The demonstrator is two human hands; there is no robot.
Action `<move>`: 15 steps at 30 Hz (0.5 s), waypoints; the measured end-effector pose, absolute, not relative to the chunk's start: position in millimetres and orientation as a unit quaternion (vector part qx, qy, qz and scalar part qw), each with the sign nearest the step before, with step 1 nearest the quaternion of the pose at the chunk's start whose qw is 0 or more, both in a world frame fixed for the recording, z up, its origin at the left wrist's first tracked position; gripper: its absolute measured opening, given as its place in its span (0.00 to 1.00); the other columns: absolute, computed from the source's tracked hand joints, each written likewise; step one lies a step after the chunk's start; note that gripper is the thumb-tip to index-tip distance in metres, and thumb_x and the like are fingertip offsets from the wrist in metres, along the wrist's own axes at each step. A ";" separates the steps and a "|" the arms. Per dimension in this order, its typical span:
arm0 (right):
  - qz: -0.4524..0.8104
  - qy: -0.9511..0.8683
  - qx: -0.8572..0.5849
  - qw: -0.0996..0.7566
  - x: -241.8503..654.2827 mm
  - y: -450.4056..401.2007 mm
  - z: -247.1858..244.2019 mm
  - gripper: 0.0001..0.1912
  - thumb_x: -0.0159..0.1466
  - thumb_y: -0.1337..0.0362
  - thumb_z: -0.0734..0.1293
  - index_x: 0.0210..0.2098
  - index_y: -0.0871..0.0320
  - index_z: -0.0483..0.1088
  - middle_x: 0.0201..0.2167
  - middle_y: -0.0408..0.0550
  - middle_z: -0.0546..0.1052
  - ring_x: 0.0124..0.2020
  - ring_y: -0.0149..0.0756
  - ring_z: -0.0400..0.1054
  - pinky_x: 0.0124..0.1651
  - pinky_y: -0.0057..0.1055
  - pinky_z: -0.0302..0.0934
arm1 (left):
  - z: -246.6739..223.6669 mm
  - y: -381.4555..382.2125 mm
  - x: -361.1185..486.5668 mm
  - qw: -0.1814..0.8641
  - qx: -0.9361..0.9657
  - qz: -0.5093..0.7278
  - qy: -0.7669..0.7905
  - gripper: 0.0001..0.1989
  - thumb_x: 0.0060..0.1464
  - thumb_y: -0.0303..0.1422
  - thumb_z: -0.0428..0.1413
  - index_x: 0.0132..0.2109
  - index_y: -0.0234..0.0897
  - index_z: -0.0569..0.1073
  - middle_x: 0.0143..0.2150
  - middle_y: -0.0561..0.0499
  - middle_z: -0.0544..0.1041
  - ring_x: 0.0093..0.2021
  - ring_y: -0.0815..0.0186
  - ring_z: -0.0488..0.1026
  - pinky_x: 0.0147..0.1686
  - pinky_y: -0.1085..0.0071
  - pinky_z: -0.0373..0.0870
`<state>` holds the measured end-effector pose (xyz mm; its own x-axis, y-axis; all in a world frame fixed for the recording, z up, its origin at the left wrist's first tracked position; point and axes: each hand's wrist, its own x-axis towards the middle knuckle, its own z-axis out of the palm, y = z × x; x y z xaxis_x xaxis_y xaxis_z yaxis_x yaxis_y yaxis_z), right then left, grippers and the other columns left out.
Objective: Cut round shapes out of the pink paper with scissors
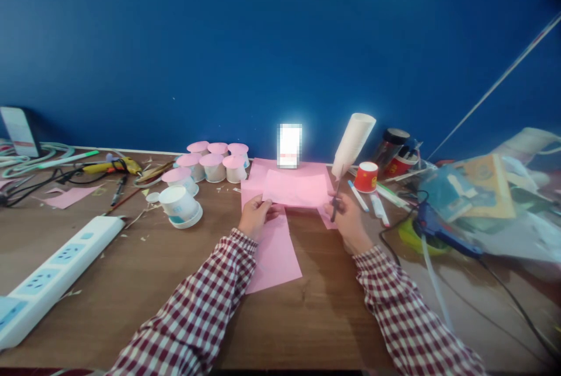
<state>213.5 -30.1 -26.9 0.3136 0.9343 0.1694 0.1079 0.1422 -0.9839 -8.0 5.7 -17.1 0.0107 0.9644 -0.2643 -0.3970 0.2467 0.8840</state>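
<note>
My left hand (pixel 255 218) pinches the lower left corner of a pink sheet of paper (pixel 295 189), raised a little over the table. At the sheet's right edge, my right hand (pixel 352 224) is closed round dark-handled scissors (pixel 335 206), blades pointing up and away. Whether its fingers also grip the paper I cannot tell. Beneath lie more pink sheets (pixel 274 259), one reaching toward me. To the left stand several white cups with pink paper discs (pixel 214 159) on top, and nearer me a white cup (pixel 177 203) without a disc.
A lit phone (pixel 289 146) leans on the blue wall. A tilted stack of white cups (pixel 354 142), a red paper cup (pixel 366 177) and markers (pixel 379 209) lie right, beside a blue glue gun (pixel 447 235) and plastic bags. At left are a power strip (pixel 61 271) and a yellow glue gun (pixel 111 165).
</note>
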 end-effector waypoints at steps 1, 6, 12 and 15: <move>0.348 -0.471 -0.555 0.591 213.6 -30.1 -26.9 0.23 0.50 0.60 0.73 0.45 0.57 0.70 0.32 0.46 0.75 0.33 0.35 0.71 0.34 0.30 0.67 | -16.4 5.9 -8.3 0.644 0.305 0.530 0.460 0.04 0.54 0.21 0.52 0.33 0.30 0.71 0.25 0.50 0.75 0.25 0.72 0.74 0.25 0.79 0.72; 0.330 -0.479 -0.563 0.587 214.6 -29.6 -28.1 0.24 0.50 0.57 0.73 0.45 0.57 0.70 0.31 0.46 0.75 0.33 0.35 0.71 0.34 0.31 0.67 | -17.1 8.2 -9.4 0.643 0.304 0.533 0.458 0.05 0.51 0.19 0.54 0.34 0.29 0.73 0.25 0.50 0.75 0.24 0.72 0.73 0.22 0.80 0.72; 0.296 -0.503 -0.571 0.577 216.5 -28.8 -29.0 0.24 0.51 0.56 0.72 0.45 0.58 0.70 0.31 0.47 0.74 0.32 0.35 0.69 0.34 0.32 0.66 | -23.7 11.8 -11.6 0.625 0.338 0.517 0.477 0.04 0.51 0.22 0.57 0.28 0.28 0.73 0.25 0.47 0.76 0.24 0.71 0.74 0.24 0.78 0.73; 0.283 -0.500 -0.579 0.578 217.1 -29.1 -28.9 0.24 0.51 0.56 0.71 0.46 0.59 0.69 0.32 0.48 0.74 0.32 0.35 0.69 0.34 0.32 0.66 | -21.3 10.8 -11.8 0.621 0.355 0.497 0.492 0.06 0.52 0.23 0.56 0.28 0.28 0.72 0.26 0.46 0.77 0.23 0.71 0.74 0.23 0.78 0.73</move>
<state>217.1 -29.1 -28.9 0.3389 0.9068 0.2506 0.2517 0.1693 -0.9529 -11.8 10.8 -21.3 0.0228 0.9660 -0.2576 -0.2680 0.2541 0.9293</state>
